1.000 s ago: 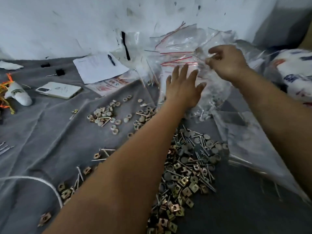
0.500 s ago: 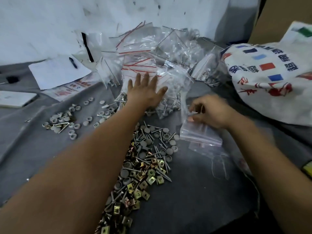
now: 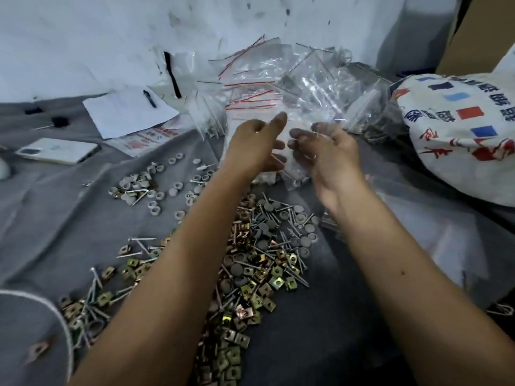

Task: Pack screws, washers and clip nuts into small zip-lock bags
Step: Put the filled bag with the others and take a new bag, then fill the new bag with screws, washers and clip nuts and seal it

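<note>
Loose washers (image 3: pixel 145 188): off to the left of the left fingers, scattered on the grey cloth (image 3: pixel 55 224); well apart from both hands.
Left hand (image 3: pixel 252 147): raised above the heap; thumb and fingers part-curled toward the other hand; a clear small bag (image 3: pixel 281 151) sits between the two hands, though blur hides whether these fingers actually pinch it; I cannot tell.
Hardware heap (image 3: pixel 259 254): screws, grey caps and brass clip nuts, directly below and nearer the body than both sets of fingers; its long axis runs from the wrists down toward the lower left.
Right hand (image 3: pixel 328 154): fingers bent in on the bag's right edge, seemingly gripping the film; the grip looks light.
Bag pile (image 3: pixel 281 79): just beyond both fingertips, red-striped mouths lying at all angles.
Key relation: the bag hangs between the fingers, and the heap lies straight beneath; the left hand looks nearer to it for scooping.
</note>
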Demonstrator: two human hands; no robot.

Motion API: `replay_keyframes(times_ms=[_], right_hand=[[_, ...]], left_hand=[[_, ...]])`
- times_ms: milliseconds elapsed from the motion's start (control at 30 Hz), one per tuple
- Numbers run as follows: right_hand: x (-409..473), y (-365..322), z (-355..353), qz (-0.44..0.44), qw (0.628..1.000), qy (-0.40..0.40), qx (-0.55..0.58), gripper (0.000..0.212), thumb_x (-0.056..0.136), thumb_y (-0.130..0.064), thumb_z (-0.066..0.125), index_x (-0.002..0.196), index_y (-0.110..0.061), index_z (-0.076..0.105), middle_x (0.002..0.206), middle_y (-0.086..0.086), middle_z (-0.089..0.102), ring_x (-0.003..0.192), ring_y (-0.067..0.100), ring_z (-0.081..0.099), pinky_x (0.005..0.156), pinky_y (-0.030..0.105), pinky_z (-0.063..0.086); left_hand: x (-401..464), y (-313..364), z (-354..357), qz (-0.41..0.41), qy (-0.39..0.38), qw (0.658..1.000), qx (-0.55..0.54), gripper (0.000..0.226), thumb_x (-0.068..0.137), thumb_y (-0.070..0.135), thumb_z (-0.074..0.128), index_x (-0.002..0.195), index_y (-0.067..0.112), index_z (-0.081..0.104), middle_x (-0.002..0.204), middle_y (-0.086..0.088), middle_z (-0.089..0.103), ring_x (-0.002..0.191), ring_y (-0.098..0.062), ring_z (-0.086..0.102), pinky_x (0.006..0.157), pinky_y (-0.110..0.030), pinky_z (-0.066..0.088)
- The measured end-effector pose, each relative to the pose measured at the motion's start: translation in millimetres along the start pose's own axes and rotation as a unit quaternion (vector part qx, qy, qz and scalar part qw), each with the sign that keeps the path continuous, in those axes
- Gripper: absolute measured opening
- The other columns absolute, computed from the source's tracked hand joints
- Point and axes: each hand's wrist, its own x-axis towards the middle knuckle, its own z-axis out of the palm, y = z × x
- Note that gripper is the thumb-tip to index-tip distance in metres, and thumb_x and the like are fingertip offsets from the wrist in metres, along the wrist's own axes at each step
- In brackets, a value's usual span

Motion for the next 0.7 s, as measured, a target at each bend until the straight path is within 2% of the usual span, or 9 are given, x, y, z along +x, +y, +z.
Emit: replay_keyframes(times_ms=[100,167,300,400,467,533,600,667,700], right_hand=[[-16.0,17.1,33.7,0.04,0.995,-0.031,0.081,0.023,0.098,0.01,0.056,0.094,-0.013,0.05,0.086,0.013,0.076,0.071,0.019,0.071,0.065,0.029,0.059],[-28.0,30.2,55.5,0.054,0.994,-0.048,0.081,0.026,0.097,0.009,0.058,0.086,-0.014,0.051,0.088,0.015,0.076,0.075,0.022,0.072,0.064,0.03,0.059],[-46.6,58.1,96.3,0.081,0.994,-0.044,0.058,0.02,0.094,0.007,0.065,0.086,-0.01,0.058,0.094,0.017,0.077,0.079,0.022,0.074,0.064,0.032,0.062],[-52.3,79.2,111.8,-0.005,0.992,0.002,-0.13,0.033,0.088,-0.013,0.08,0.107,-0.013,0.053,0.104,0.01,0.072,0.079,0.017,0.071,0.065,0.026,0.058],[-56.7,89.0,112.9,-0.162,0.932,0.006,-0.324,0.043,0.083,-0.028,0.085,0.11,-0.018,0.052,0.102,-0.001,0.066,0.081,0.009,0.065,0.064,0.019,0.052],[-64.0,95.0,114.6,-0.284,0.863,-0.128,-0.398,0.036,0.083,-0.033,0.084,0.105,-0.018,0.061,0.097,-0.005,0.066,0.081,0.005,0.064,0.067,0.019,0.053],[-72.3,99.3,116.6,-0.324,0.778,-0.279,-0.461,0.037,0.082,-0.047,0.079,0.101,-0.017,0.069,0.093,-0.006,0.069,0.079,0.004,0.063,0.069,0.02,0.054],[-76.7,105.1,118.3,-0.341,0.706,-0.332,-0.525,0.049,0.078,-0.057,0.076,0.102,-0.014,0.073,0.096,-0.001,0.07,0.083,0.011,0.063,0.074,0.031,0.056],[-76.9,106.7,118.7,-0.346,0.69,-0.332,-0.542,0.049,0.078,-0.055,0.079,0.104,-0.013,0.073,0.098,0.0,0.07,0.084,0.013,0.063,0.076,0.036,0.056]], left_hand=[[-34.1,-11.8,-45.7,-0.025,0.009,0.992,-0.125,0.01,0.098,0.011,0.069,0.102,0.003,0.065,0.101,-0.018,0.076,0.084,-0.029,0.075,0.077,-0.037,0.064],[-52.1,-21.2,-75.4,-0.027,0.033,0.985,-0.165,0.007,0.092,-0.004,0.068,0.095,0.002,0.067,0.097,-0.018,0.075,0.082,-0.025,0.074,0.075,-0.033,0.064],[-77.5,-37.1,-117.4,-0.021,0.116,0.973,-0.2,0.007,0.087,-0.011,0.07,0.085,-0.004,0.069,0.08,-0.014,0.075,0.072,-0.023,0.076,0.067,-0.026,0.062],[-90.0,-51.5,-149.0,0.024,0.264,0.949,-0.172,0.023,0.086,-0.01,0.073,0.072,0.008,0.07,0.067,-0.001,0.074,0.064,-0.014,0.073,0.068,-0.026,0.062],[-96.8,-60.4,-169.9,0.045,0.328,0.935,-0.125,0.029,0.084,-0.007,0.077,0.066,0.014,0.071,0.062,0.002,0.073,0.061,-0.012,0.072,0.068,-0.026,0.061],[-102.0,-64.8,-181.6,0.065,0.338,0.935,-0.084,0.031,0.083,-0.005,0.08,0.062,0.014,0.07,0.058,0.002,0.071,0.058,-0.013,0.071,0.065,-0.026,0.061],[-105.6,-66.5,-180.9,0.078,0.325,0.942,-0.028,0.027,0.083,-0.001,0.082,0.064,0.014,0.07,0.057,0.001,0.07,0.056,-0.014,0.07,0.061,-0.03,0.061],[-110.2,-68.8,-177.7,0.082,0.308,0.946,0.051,0.025,0.083,0.009,0.085,0.065,0.017,0.07,0.059,-0.001,0.071,0.056,-0.018,0.071,0.059,-0.04,0.063],[-111.7,-70.9,-176.5,0.086,0.301,0.946,0.078,0.027,0.084,0.014,0.085,0.063,0.018,0.069,0.06,-0.004,0.071,0.056,-0.022,0.071,0.058,-0.042,0.062]])
